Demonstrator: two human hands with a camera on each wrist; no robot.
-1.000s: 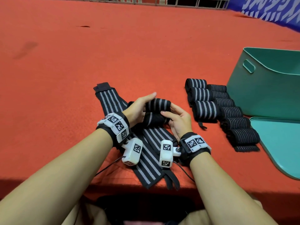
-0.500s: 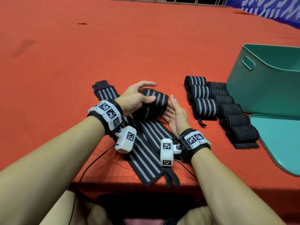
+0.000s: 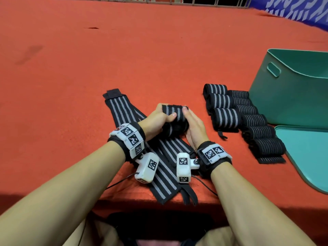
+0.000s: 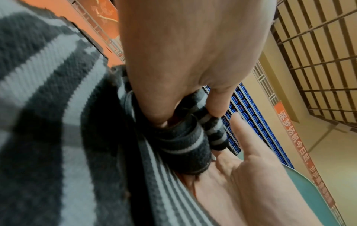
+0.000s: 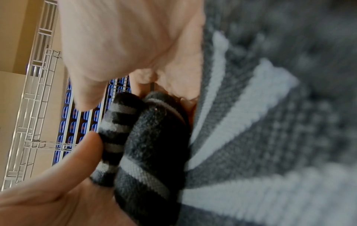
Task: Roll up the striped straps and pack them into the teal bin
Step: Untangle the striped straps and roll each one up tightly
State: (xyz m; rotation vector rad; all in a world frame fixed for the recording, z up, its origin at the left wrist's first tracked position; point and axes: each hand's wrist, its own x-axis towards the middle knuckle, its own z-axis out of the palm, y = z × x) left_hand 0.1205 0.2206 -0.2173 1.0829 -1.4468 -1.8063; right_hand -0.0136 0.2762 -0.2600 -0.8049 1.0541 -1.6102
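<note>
The left hand [image 3: 156, 119] curled round the half-wound roll [image 3: 174, 119], pinning its turns; the right hand [image 3: 192, 126] lay flat-fingered against its end, likely squaring it. Finished rolls [image 3: 225, 118] waited beside the teal bin [image 3: 292, 96].

A teal lid [image 3: 307, 157] lies flat at the right edge of the red carpet [image 3: 124, 50]; a blue banner [image 3: 292, 9] hangs at its far right corner.

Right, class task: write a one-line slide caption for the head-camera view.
Left hand grips a half-rolled striped strap, right hand flat against its end; finished rolls wait beside the teal bin.
</note>
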